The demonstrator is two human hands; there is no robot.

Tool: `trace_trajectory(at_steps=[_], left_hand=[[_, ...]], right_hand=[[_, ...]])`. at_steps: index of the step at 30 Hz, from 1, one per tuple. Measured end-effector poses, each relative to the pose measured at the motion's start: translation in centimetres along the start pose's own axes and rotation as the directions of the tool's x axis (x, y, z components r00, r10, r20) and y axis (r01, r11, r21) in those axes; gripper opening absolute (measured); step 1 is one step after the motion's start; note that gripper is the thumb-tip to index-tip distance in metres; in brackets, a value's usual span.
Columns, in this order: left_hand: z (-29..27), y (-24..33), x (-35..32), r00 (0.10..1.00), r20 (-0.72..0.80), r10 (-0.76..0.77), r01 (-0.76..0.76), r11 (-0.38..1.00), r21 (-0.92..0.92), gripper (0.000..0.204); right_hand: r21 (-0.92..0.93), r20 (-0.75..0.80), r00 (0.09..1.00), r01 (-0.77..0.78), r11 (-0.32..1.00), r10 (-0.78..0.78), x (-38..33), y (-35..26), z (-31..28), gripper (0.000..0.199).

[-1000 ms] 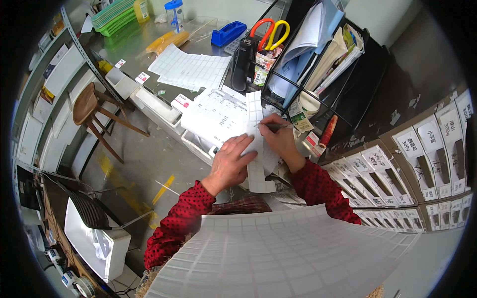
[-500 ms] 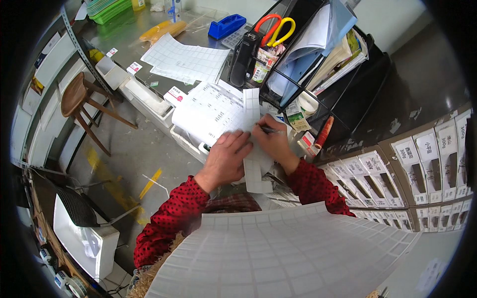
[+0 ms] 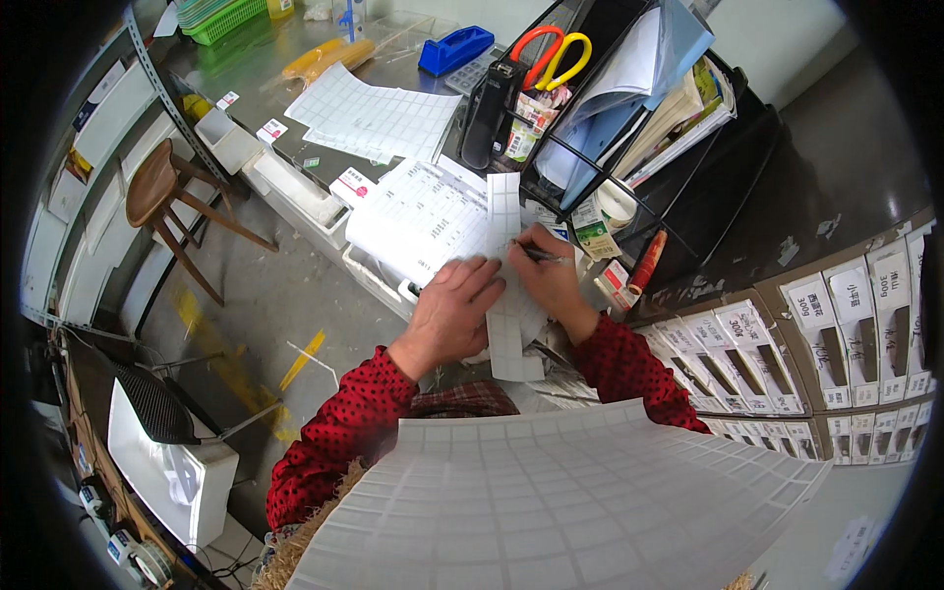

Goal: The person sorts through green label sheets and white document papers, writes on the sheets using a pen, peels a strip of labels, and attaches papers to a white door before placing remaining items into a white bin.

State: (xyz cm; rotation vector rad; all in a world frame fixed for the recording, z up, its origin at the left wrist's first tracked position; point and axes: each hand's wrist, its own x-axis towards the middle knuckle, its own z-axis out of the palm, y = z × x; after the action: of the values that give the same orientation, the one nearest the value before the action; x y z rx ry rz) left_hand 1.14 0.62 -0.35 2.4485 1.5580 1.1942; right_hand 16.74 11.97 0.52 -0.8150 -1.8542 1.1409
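Note:
My right hand [image 3: 551, 275] is closed around a pen [image 3: 544, 255], its tip near a narrow strip of blank labels [image 3: 505, 334]. That strip lies over a printed sheet [image 3: 418, 221] at the desk's near edge. My left hand [image 3: 455, 313] lies with its palm down, fingers stretched over the sheet's lower part and the strip's left edge. Beyond the printed sheet rest several label sheets [image 3: 369, 113]. A large sheet of blank labels [image 3: 560, 492] stretches across the bottom of the view, below my forearms.
At the right stands a black wire file rack [image 3: 560, 147] with folders, scissors [image 3: 563, 61] and a black stapler [image 3: 490, 113]. A blue tape dispenser [image 3: 455, 51] sits farther back. Labelled boxes [image 3: 747, 344] line the right side. A wooden stool [image 3: 157, 187] stands on the left floor.
The whole view has shifted slightly. My left hand still lies on the papers, and my right hand still holds the pen over the label strip.

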Motion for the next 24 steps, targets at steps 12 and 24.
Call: trace_trajectory(at_steps=[12, 24], left_hand=[[0.12, 0.19, -0.06, 0.999, -0.02, -0.024, 0.024, 1.0, -0.002, 0.047], [0.08, 0.19, -0.27, 0.999, -0.023, -0.025, 0.025, 0.999, 0.02, 0.049]], right_hand=[[-0.03, 0.053, 0.997, 0.062, 0.998, -0.06, -0.27, 0.48, -0.3, 0.01], [-0.103, 0.073, 0.991, 0.115, 0.988, -0.108, -0.34, 0.39, -0.45, 0.009]])
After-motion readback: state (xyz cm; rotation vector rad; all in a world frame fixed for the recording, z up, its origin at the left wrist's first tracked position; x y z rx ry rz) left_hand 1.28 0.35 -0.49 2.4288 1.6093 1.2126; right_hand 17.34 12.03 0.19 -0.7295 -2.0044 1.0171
